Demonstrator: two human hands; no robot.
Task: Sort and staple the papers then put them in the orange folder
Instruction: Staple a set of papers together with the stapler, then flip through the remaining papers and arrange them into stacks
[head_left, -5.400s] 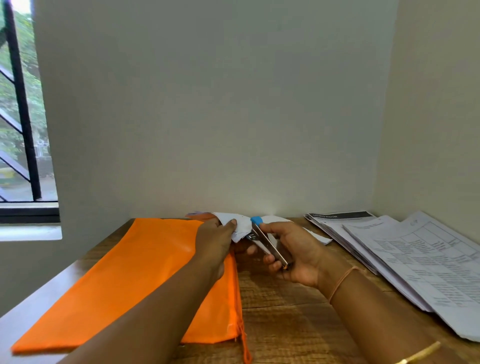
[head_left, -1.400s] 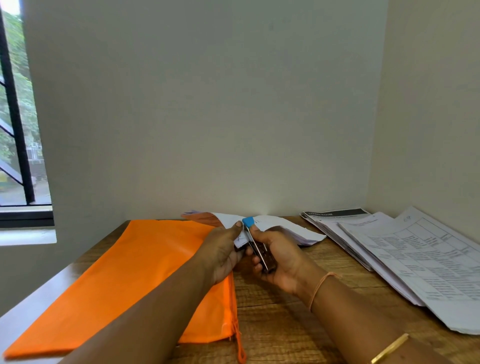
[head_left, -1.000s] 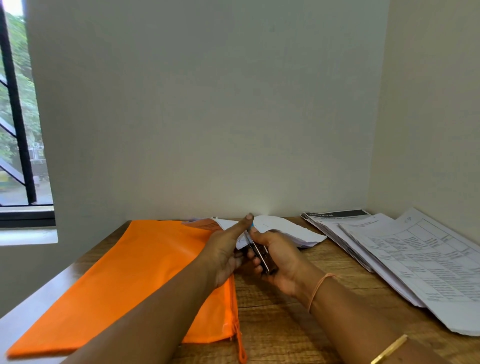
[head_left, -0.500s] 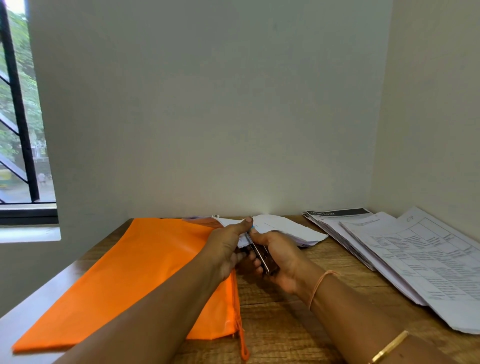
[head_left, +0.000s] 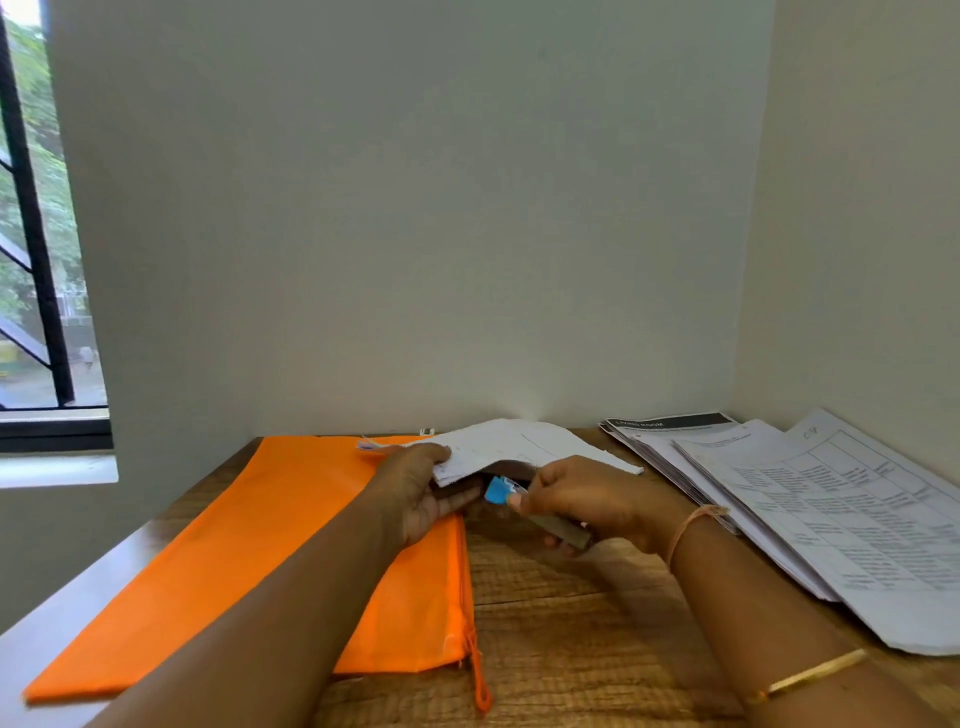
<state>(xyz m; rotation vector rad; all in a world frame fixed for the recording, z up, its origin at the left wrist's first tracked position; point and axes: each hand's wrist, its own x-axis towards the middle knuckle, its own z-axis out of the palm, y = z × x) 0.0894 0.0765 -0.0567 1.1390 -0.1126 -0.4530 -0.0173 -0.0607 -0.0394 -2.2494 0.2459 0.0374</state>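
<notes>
1. Your right hand (head_left: 587, 499) grips the stapler (head_left: 560, 526), now drawn clear of the papers (head_left: 519, 447) it was biting a moment ago.
2. Your left hand (head_left: 415, 491) pinches their raised corner, beside the orange folder (head_left: 291, 545).
3. That set looks stapled; folder next.

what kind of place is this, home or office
Likely a desk nook in a home or small office, hard to say which: a wooden table, printed paper stacks on its right, and a barred window at left.

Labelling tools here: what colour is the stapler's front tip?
Blue, seen best in the head view, on the stapler.
</notes>
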